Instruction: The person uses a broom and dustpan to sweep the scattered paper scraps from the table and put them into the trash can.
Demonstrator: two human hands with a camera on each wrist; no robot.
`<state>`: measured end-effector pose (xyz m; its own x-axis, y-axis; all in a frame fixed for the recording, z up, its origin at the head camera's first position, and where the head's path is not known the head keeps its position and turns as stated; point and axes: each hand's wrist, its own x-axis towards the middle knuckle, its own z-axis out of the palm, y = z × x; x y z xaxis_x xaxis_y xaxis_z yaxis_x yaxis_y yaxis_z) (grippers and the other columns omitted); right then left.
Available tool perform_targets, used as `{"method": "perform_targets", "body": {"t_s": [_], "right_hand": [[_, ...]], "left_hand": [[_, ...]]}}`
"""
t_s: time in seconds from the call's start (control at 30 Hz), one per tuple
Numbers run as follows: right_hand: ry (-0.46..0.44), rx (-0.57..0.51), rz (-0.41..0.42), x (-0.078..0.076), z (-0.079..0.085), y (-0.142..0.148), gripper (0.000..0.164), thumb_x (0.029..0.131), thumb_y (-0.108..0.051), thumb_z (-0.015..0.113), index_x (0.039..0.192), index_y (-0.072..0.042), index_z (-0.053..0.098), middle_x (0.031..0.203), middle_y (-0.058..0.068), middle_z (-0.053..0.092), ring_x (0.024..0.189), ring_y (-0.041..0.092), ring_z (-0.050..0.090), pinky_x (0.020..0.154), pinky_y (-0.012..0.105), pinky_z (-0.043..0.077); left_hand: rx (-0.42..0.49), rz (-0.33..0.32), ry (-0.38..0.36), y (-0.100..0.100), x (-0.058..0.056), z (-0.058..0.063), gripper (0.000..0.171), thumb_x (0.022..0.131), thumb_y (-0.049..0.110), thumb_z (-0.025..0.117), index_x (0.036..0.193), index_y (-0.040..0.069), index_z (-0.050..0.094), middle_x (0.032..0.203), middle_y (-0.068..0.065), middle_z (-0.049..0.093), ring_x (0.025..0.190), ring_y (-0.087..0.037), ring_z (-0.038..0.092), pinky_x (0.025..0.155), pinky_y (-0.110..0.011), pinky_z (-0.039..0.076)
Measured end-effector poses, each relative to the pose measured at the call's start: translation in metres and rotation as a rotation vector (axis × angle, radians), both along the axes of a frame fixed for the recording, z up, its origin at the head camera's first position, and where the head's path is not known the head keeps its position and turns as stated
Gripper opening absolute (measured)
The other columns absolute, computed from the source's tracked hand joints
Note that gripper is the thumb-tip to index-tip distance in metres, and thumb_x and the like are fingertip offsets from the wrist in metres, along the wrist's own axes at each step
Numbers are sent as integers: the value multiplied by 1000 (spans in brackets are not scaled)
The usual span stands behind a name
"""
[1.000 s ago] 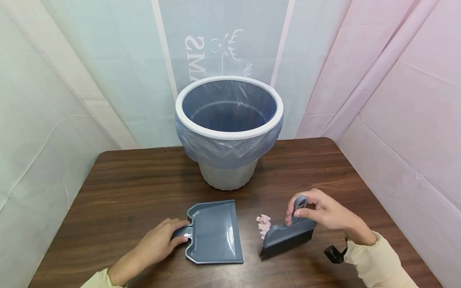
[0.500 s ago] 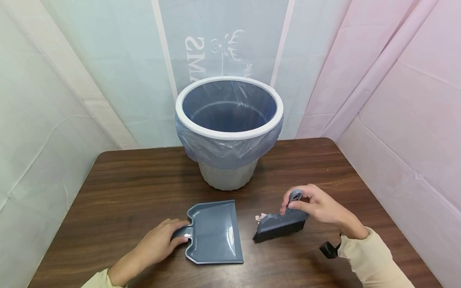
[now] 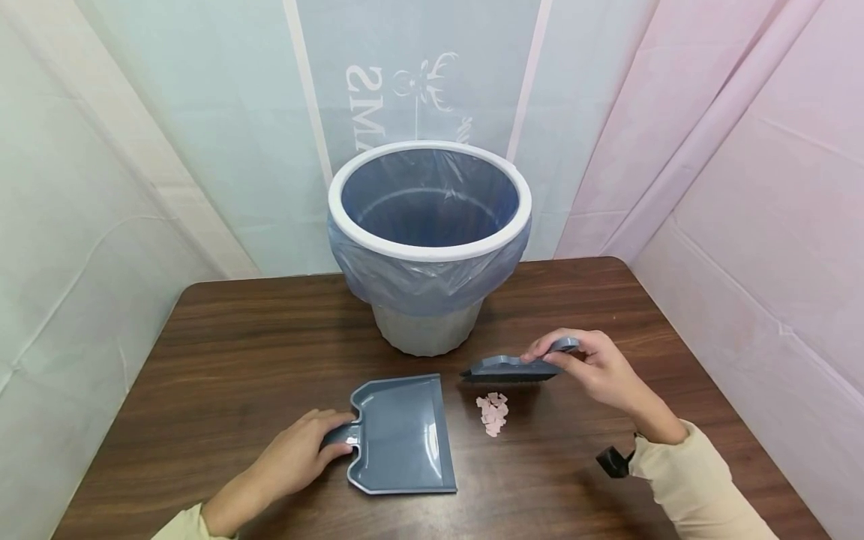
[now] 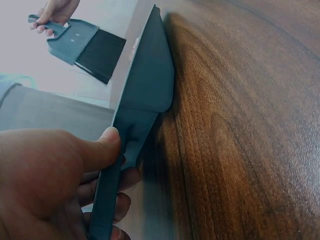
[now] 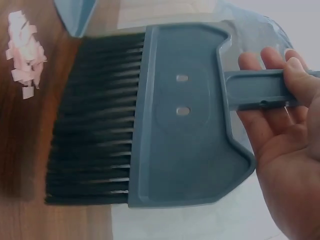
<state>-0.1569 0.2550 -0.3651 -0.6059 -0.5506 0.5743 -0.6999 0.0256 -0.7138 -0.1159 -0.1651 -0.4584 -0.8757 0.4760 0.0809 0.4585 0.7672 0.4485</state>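
A grey-blue dustpan (image 3: 403, 435) lies on the table with its straight lip facing right. My left hand (image 3: 293, 454) grips its handle, thumb on top and fingers beneath, as the left wrist view shows. My right hand (image 3: 597, 371) holds the handle of a matching hand brush (image 3: 511, 367) with dark bristles (image 5: 95, 120). The brush is raised above the table, beyond a small heap of pink paper scraps (image 3: 493, 414). Those scraps lie just right of the dustpan's lip, apart from it. In the right wrist view the bristles point toward the scraps' side.
A bin (image 3: 427, 330) with a white rim and a bluish plastic liner (image 3: 432, 281) stands at the back middle of the brown wooden table (image 3: 256, 337). Pale cloth walls (image 3: 763, 247) enclose the table on the left, right and back.
The right hand has moved the brush away from me, over and past the scraps, and turned it more level. The scraps show fully again. The left hand and dustpan have stayed put.
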Motion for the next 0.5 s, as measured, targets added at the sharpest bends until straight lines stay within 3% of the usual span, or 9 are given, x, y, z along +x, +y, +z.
{"method": "perform_targets", "body": {"t_s": [0.23, 0.5], "right_hand": [[20, 92, -76, 5, 1, -11, 35, 73, 30, 56, 96, 4, 65, 92, 15, 69, 92, 19, 66, 79, 20, 50], [-40, 113, -54, 10, -2, -10, 32, 78, 27, 55, 97, 3, 64, 90, 15, 68, 91, 20, 66, 77, 21, 51]], "left_hand": [[5, -4, -10, 1, 0, 1, 38, 81, 27, 72, 116, 13, 64, 111, 0, 65, 106, -21, 58, 90, -43, 47], [-1, 8, -35, 0, 0, 0, 38, 81, 26, 72, 116, 11, 64, 112, -2, 65, 107, -23, 57, 91, -43, 46]]}}
